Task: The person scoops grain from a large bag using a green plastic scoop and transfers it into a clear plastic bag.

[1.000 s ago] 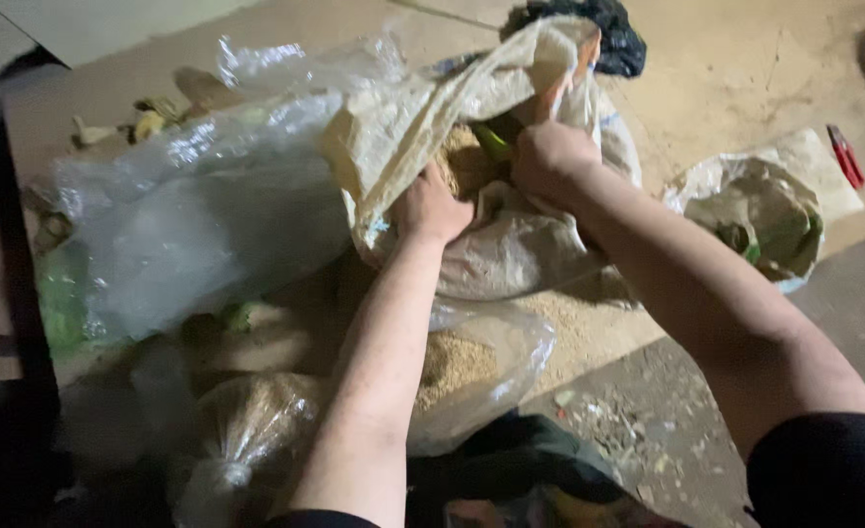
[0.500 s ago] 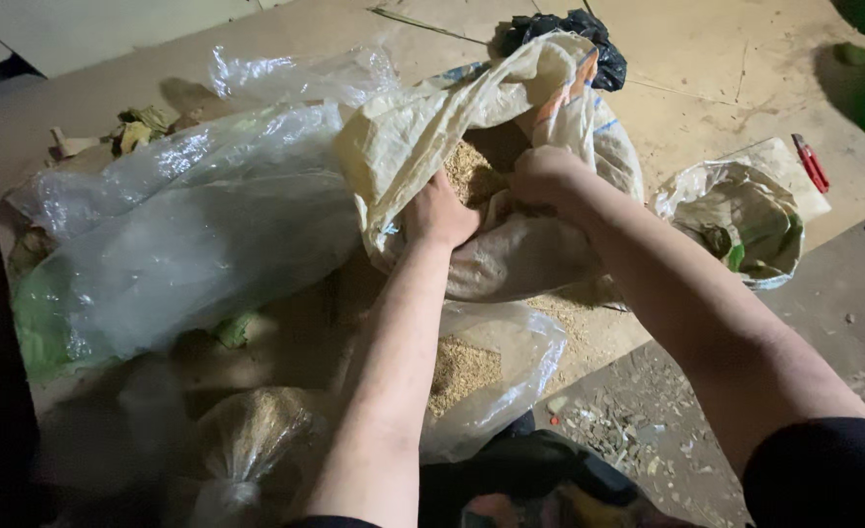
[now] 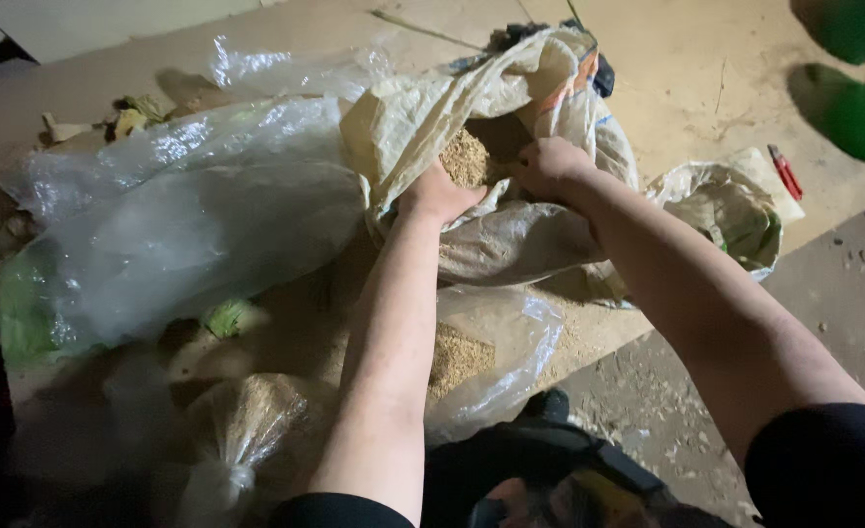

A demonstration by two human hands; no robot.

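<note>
Head view. Woven sack [image 3: 511, 235], pale tan with an orange and blue print patch near its far right edge, lies at centre on the floor [image 3: 706, 88], mouth open, holding sawdust-like granules [image 3: 467, 156]. Left hand [image 3: 437, 196] closed on the sack's near left rim. Right hand [image 3: 547, 166] curled over the rim, fingers inside the mouth. Large clear plastic bag [image 3: 208, 225], left. Smaller clear bag [image 3: 486, 357] with granules, near centre. Tied clear bag [image 3: 247, 430], near left. Crumpled sack [image 3: 731, 210], right; red-handled tool [image 3: 784, 171] just beyond it.
</note>
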